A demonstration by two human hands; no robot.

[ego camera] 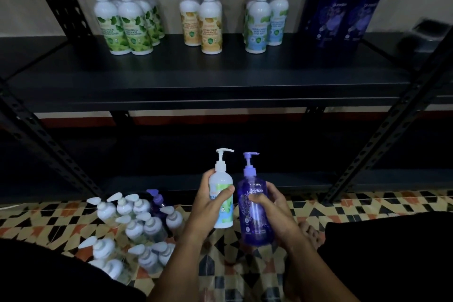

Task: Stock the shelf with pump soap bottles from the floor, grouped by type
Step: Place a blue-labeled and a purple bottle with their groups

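The person is holding two pump bottles upright, side by side, below the front edge of the black shelf (220,76). The left hand (210,203) is wrapping around a white bottle with a blue-green label (220,193), thumb lying across its front and fingers curling behind it. The right hand (274,206) is gripping a purple bottle (253,206), fingers curling over the label from the right side. The two bottles are standing just beside each other, nearly touching, with both pump heads pointing right.

On the shelf, four groups are standing in a row toward its back. A green-label group (127,24) is sitting at the shelf's left, a yellow-label group (206,24) next to it, a blue-label group (264,22) right of that, and a dark purple group (343,17) nearest the shelf's right end. The groups are standing well apart from one another.

Below the shelf, on the patterned tile floor (367,206), a cluster of white-pump bottles (137,228) is waiting to the left of the left hand, with one purple-pump bottle (157,201) at the cluster's far edge. A bare foot (310,230) is resting on the tiles just right of the right hand.
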